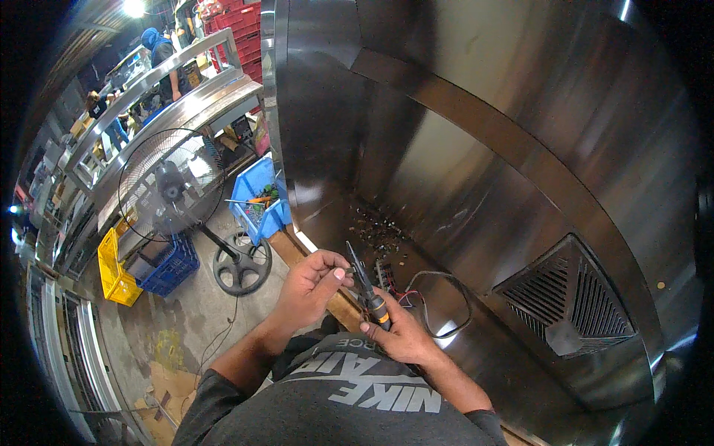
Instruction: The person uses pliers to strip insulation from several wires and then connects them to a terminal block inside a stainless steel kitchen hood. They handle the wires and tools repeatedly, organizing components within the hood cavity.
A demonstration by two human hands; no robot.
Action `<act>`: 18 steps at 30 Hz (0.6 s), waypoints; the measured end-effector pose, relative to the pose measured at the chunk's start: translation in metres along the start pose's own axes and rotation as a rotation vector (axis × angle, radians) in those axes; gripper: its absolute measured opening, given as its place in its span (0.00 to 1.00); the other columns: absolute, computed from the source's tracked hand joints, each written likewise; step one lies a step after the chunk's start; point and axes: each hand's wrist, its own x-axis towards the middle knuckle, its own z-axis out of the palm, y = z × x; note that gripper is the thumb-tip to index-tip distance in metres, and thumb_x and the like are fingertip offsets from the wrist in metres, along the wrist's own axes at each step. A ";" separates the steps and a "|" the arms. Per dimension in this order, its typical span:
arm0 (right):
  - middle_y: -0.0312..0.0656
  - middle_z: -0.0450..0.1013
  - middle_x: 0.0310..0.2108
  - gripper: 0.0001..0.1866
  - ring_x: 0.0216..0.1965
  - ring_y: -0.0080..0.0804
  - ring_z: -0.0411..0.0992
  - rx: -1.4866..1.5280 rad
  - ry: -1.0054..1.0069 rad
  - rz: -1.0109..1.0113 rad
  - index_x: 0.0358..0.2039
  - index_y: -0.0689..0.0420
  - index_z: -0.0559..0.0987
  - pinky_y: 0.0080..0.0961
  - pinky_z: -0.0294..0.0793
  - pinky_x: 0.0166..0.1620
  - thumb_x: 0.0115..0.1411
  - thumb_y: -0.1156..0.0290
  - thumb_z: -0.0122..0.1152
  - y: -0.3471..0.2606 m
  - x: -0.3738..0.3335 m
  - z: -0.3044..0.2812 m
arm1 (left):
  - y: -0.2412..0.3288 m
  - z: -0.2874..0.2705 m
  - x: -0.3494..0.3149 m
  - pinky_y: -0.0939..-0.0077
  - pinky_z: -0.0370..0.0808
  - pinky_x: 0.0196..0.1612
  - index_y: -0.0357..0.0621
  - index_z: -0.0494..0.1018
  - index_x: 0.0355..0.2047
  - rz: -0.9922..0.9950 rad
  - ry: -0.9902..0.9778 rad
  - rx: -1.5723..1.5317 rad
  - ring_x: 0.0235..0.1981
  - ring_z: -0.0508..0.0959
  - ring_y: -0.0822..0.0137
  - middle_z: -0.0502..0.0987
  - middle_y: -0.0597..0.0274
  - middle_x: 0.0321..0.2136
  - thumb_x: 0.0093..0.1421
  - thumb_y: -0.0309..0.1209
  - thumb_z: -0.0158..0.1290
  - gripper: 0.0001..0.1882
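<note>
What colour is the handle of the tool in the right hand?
Black and orange handle, held by the right hand, seen in the head view.

The person stands at the open side of a large metal housing (476,149), which fills the right part of the view. The two hands meet in front of it, the left hand (309,286) just beside the right hand (398,334). The pliers (364,282) are in the right hand, with the tips pointing up and away. Behind the hands, small loose screws (375,230) lie on the housing floor. A cable (439,305) lies to the right of them, and a vent grille (569,297) is further right. To the left, on the floor (186,320), a standing fan (175,186) stands. A bin (260,201) lies between the fan and the housing, and two crates (141,271) are left of the fan base.
</note>
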 end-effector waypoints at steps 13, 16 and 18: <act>0.45 0.72 0.47 0.28 0.49 0.31 0.70 0.022 0.050 -0.026 0.59 0.58 0.64 0.30 0.67 0.53 0.60 0.69 0.61 0.010 0.002 0.010 | -0.007 0.005 0.016 0.70 0.76 0.44 0.41 0.70 0.46 -0.053 -0.086 -0.315 0.38 0.79 0.66 0.77 0.61 0.35 0.57 0.27 0.60 0.17; 0.38 0.73 0.42 0.25 0.44 0.25 0.70 0.186 -0.037 0.000 0.56 0.57 0.67 0.25 0.69 0.49 0.60 0.68 0.63 0.027 0.002 0.007 | -0.014 0.006 0.020 0.73 0.77 0.40 0.41 0.70 0.45 -0.056 -0.144 -0.409 0.36 0.79 0.69 0.78 0.63 0.34 0.56 0.28 0.62 0.19; 0.35 0.73 0.41 0.24 0.43 0.23 0.70 0.303 -0.129 0.047 0.55 0.57 0.68 0.23 0.69 0.47 0.60 0.68 0.63 0.026 0.005 0.004 | -0.012 0.005 0.021 0.75 0.77 0.38 0.41 0.70 0.45 -0.053 -0.182 -0.438 0.35 0.79 0.71 0.78 0.63 0.34 0.55 0.30 0.63 0.19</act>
